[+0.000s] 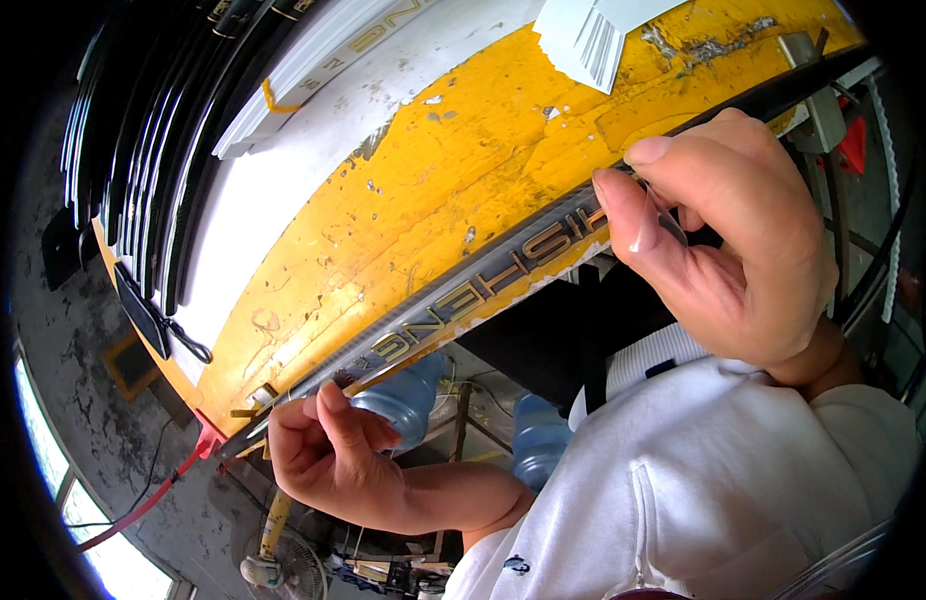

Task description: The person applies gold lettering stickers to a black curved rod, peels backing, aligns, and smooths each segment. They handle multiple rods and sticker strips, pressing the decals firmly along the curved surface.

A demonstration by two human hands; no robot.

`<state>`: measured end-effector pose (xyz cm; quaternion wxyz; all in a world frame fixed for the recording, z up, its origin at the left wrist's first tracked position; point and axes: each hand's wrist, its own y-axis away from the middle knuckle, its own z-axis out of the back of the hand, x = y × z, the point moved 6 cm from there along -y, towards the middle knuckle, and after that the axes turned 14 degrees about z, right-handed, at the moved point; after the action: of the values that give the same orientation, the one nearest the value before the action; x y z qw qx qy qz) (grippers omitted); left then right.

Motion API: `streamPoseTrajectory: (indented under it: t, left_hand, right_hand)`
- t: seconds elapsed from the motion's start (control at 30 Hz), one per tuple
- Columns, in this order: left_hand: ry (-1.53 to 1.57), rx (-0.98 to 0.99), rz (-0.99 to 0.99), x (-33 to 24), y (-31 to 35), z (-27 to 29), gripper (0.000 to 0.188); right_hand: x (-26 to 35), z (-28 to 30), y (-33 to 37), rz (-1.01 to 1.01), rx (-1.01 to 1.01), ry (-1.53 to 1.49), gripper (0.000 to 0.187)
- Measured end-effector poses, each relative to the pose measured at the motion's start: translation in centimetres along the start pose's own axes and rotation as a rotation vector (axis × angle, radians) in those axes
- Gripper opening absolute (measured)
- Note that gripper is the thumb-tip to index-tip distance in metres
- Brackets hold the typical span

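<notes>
A long dark rod point(758, 105) with a woven-looking surface lies along the near edge of the worn yellow table point(423, 190). A clear strip with gold-edged lettering point(493, 285) lies along it; I cannot tell whether it is stuck down. My right hand point(733, 235) pinches clear film at the strip's right end between thumb and forefinger, close above the rod. At the strip's left end my left hand point(348, 465) is closed, thumb against the curled forefinger, beside the rod. What sits between those left fingertips is too small to make out.
Several black rods point(148, 190) and a bundle of white strips point(283, 95) lie at the table's far left. White sheets point(583, 45) rest at the back. A metal holder point(821, 105) stands at right, a red fitting point(205, 438) at the left corner. Below are blue jugs point(408, 400) and a fan point(298, 570).
</notes>
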<state>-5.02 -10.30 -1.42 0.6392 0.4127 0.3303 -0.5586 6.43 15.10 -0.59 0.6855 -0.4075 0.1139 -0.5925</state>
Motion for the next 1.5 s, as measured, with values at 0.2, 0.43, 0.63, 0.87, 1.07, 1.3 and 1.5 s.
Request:
streamPoseTrajectory:
  t: [0.2,0.43,0.63,0.87,1.07,1.3,1.5]
  left_hand:
    - [-0.017,-0.003,0.009,0.0,-0.1,0.0,0.021]
    - [-0.034,-0.010,0.001,0.0,-0.1,0.0,0.022]
    - [-0.021,-0.009,0.008,-0.1,0.0,-0.1,0.022]
    - [-0.058,0.008,0.007,-0.3,-0.1,0.0,0.023]
    - [-0.028,0.021,0.030,-0.1,-0.1,0.1,0.026]
    - [-0.050,0.012,0.009,-0.3,-0.2,0.0,0.023]
    - [-0.050,0.025,0.010,-0.2,-0.2,0.1,0.022]
  right_hand:
    - [0.1,0.2,-0.6,-0.032,0.052,0.083,0.036]
    - [-1.0,2.1,0.4,-0.064,0.111,0.180,0.034]
    - [2.3,0.2,1.2,0.179,0.078,0.087,0.038]
    - [4.2,-3.5,2.1,0.025,0.442,0.082,0.059]
    - [0.6,-0.5,4.3,-0.071,0.540,0.280,0.079]
    - [3.6,-3.1,2.6,-0.096,0.498,0.200,0.068]
    - [4.6,-3.7,1.4,-0.023,0.466,0.126,0.063]
